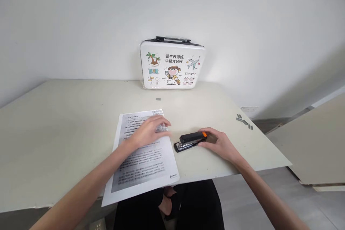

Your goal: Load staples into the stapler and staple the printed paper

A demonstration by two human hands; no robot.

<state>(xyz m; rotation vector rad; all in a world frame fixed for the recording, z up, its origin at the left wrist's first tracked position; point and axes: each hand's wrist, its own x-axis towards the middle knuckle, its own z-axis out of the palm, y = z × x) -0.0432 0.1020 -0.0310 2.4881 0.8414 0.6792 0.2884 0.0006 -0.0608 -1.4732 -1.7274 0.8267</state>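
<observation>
My left hand (151,131) lies flat on a printed sheet of paper (142,158), fingers stretched out over its upper part. The sheet overhangs the table's front edge. To its right lies a black stapler (190,141) with an orange tail. My right hand (215,142) rests on the table beside the stapler's orange end, fingers curled and touching it without lifting it.
A white case (172,64) with cartoon travel pictures leans upright against the wall at the back of the pale table (54,122). Several loose staple strips (244,121) lie near the right edge, one small strip (158,99) in front of the case. Another tabletop (318,140) stands right.
</observation>
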